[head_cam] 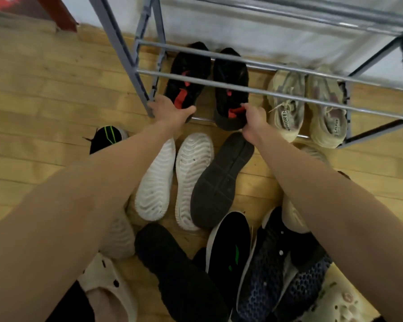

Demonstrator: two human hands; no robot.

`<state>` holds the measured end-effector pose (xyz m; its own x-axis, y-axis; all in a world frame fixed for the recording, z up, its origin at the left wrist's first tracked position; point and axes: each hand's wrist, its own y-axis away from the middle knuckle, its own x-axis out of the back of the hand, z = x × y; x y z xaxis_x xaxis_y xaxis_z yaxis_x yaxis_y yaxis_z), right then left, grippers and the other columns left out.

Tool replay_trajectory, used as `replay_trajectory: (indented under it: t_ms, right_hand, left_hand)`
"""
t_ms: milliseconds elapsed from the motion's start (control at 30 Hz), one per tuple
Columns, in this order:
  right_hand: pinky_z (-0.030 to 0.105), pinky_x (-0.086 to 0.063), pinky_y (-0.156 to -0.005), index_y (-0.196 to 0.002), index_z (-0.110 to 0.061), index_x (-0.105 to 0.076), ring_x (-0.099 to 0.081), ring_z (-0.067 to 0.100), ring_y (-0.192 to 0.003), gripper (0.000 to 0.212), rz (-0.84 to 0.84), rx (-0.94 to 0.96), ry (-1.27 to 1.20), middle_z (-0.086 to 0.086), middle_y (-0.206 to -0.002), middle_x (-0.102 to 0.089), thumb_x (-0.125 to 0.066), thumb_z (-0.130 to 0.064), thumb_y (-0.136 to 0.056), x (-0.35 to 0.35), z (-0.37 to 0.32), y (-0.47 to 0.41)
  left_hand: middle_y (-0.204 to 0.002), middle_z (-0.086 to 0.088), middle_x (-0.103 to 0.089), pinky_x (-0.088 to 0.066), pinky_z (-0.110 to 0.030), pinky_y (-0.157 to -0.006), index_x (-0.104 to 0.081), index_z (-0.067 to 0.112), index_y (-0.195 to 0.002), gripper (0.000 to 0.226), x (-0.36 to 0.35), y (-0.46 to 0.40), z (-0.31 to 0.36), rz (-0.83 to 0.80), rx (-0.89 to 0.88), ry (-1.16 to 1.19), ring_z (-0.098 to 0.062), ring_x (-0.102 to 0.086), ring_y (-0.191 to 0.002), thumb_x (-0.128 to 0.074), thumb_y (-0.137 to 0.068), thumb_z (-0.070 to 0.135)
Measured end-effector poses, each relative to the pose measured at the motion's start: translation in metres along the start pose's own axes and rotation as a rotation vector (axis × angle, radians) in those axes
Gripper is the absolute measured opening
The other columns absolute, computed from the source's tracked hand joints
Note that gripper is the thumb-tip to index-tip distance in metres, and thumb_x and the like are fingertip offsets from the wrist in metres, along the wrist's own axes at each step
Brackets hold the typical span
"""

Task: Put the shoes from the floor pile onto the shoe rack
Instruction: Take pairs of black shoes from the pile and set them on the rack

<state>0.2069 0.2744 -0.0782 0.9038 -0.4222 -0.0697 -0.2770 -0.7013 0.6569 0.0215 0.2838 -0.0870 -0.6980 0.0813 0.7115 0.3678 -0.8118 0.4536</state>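
Both black shoes with red linings sit on the lowest bars of the shoe rack [242, 88], toes toward the wall, heels at the front bar. The left shoe [186, 75] is held at its heel by the left hand [170, 111], thumb curled over the heel rim and fingers underneath, as far as can be seen. The right shoe [230, 89] is pinched at its heel collar by the right hand [254, 122], fingers closed on the edge.

Risk, as judged: the right shoe's heel overhangs the front bar; if released without a push inward it could tip off onto the floor pile [196, 205]. The bars are thin and set apart, so a shoe placed askew could slip between them. The pale pair [307, 105] sits just beside, and a sideways shove could disturb it.

Both arms are stretched forward and down, wrists low beneath the upper bar.
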Motion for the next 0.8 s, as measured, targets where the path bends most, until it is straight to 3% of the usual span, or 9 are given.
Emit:
replay_trajectory:
  t_ms: [100,167,233,367,433,567,700,800]
  right_hand:
    - [0.043,-0.046,-0.103,-0.100,-0.008,-0.058,-0.057,0.030,-0.114,0.008,-0.001,-0.001,0.055,0.012,-0.112,-0.062,-0.051,-0.007,-0.095,0.000,0.008,-0.007]
    - [0.043,-0.042,-0.107,-0.123,-0.004,-0.054,-0.054,0.028,-0.121,0.027,-0.030,-0.008,0.079,0.013,-0.129,-0.058,-0.051,-0.009,-0.097,0.000,0.012,-0.007]
    - [0.043,-0.039,-0.111,-0.134,-0.003,-0.049,-0.050,0.028,-0.127,0.035,-0.058,-0.002,0.107,0.014,-0.137,-0.054,-0.045,-0.011,-0.100,-0.001,0.012,-0.004]
    - [0.044,-0.039,-0.111,-0.133,-0.003,-0.051,-0.051,0.027,-0.125,0.036,-0.085,0.071,0.227,0.013,-0.134,-0.056,-0.041,-0.009,-0.099,0.008,0.011,0.011]
    - [0.038,-0.042,-0.107,-0.131,-0.005,-0.053,-0.054,0.024,-0.121,0.036,-0.078,0.158,0.392,0.008,-0.126,-0.059,-0.044,-0.010,-0.097,0.019,0.014,0.027]
    - [0.024,-0.039,-0.094,-0.127,-0.005,-0.055,-0.054,0.023,-0.120,0.035,-0.062,0.354,0.850,0.011,-0.127,-0.059,-0.048,-0.006,-0.093,0.060,0.033,0.066]
    - [0.035,-0.035,-0.103,-0.128,-0.004,-0.052,-0.045,0.031,-0.126,0.037,-0.103,0.428,1.157,0.017,-0.130,-0.050,-0.049,-0.005,-0.091,0.118,0.058,0.104]
    - [0.039,-0.033,-0.107,-0.132,-0.005,-0.046,-0.036,0.034,-0.130,0.040,-0.114,0.442,1.296,0.018,-0.135,-0.040,-0.049,-0.007,-0.092,0.154,0.074,0.131]
  left_hand:
    - [-0.153,-0.024,-0.009,-0.032,-0.042,-0.109,0.002,0.002,-0.149,0.118,0.000,-0.005,-0.006,-0.064,0.077,0.023,-0.040,-0.023,-0.139,-0.073,-0.074,0.053]
    - [-0.152,-0.024,-0.013,-0.033,-0.041,-0.110,0.000,0.002,-0.149,0.115,0.000,-0.003,-0.010,-0.045,0.059,0.025,-0.038,-0.026,-0.138,-0.073,-0.075,0.051]
    - [-0.151,-0.023,-0.018,-0.032,-0.039,-0.111,0.000,0.000,-0.149,0.111,0.001,0.004,-0.012,-0.027,0.015,0.036,-0.035,-0.027,-0.137,-0.071,-0.078,0.048]
    - [-0.147,-0.023,-0.026,-0.033,-0.039,-0.110,-0.012,-0.001,-0.147,0.086,0.001,0.031,-0.019,0.028,-0.008,0.082,-0.035,-0.031,-0.135,-0.063,-0.086,0.029]
    - [-0.143,-0.022,-0.031,-0.034,-0.039,-0.109,-0.022,-0.002,-0.142,0.075,-0.002,0.054,-0.029,0.065,-0.022,0.070,-0.036,-0.033,-0.132,-0.061,-0.085,0.025]
    - [-0.142,-0.020,-0.035,-0.036,-0.039,-0.107,-0.027,0.002,-0.142,0.078,-0.014,0.108,-0.058,-0.129,-0.118,0.044,-0.034,-0.039,-0.129,-0.063,-0.084,0.039]
    - [-0.137,-0.019,-0.040,-0.041,-0.040,-0.102,-0.031,0.004,-0.139,0.098,-0.036,0.157,-0.078,-0.184,-0.183,-0.161,-0.034,-0.042,-0.126,-0.069,-0.070,0.062]
    - [-0.141,-0.018,-0.037,-0.041,-0.041,-0.100,-0.025,0.006,-0.142,0.113,-0.052,0.183,-0.081,-0.206,-0.083,-0.267,-0.035,-0.039,-0.130,-0.071,-0.061,0.071]
